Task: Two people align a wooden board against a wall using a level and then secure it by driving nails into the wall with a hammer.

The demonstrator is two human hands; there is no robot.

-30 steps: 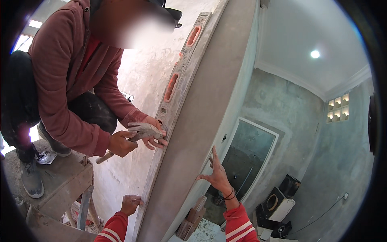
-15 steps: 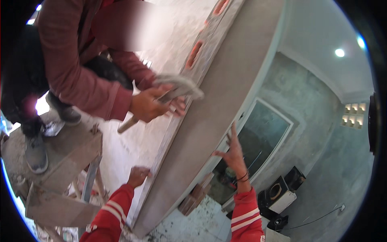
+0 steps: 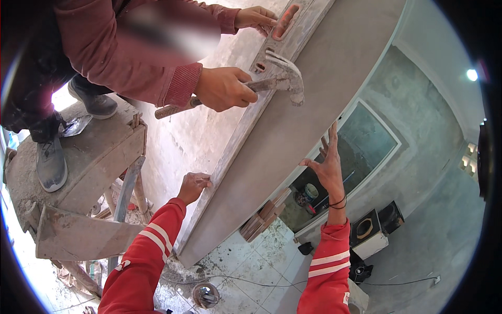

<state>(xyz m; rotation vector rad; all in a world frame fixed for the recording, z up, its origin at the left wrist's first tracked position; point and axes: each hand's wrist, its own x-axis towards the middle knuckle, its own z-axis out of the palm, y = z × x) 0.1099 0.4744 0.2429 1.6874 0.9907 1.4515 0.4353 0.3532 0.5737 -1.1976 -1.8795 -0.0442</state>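
Boxes and labels: a white-and-black box point(image 3: 369, 234) with a hexagonal mark on its dark top stood on the floor near the far wall, a black box point(image 3: 391, 216) just beside it; no readable sign could be told.
Board: a long grey plastered board point(image 3: 293, 131) ran tilted from the tiled floor up past the top of the view, leaning along the wall.
Left hand: the left hand point(image 3: 193, 187) lay on the board's left edge, fingers curled over it in a loose grip.
Right hand: the right hand point(image 3: 328, 166) was pressed flat against the board's right edge, fingers spread wide and gripping nothing.
Board against fingers: the board lay between the two hands, touching both.
Other person: a person in a dark red sleeve crouched on a wooden scaffold point(image 3: 78, 172), one hand closed round a claw hammer point(image 3: 261, 83) whose head rested on the board; the other hand touched a long spirit level point(image 3: 272, 36) laid along the board.
Surface: rough grey plaster wall point(image 3: 178, 141), pale cracked floor tiles point(image 3: 251, 267), a cable across them.
Room: grey unfinished walls, a framed opening point(image 3: 361, 152), a stack of bricks point(image 3: 264, 219) at the base, a ceiling lamp point(image 3: 471, 75) lit.
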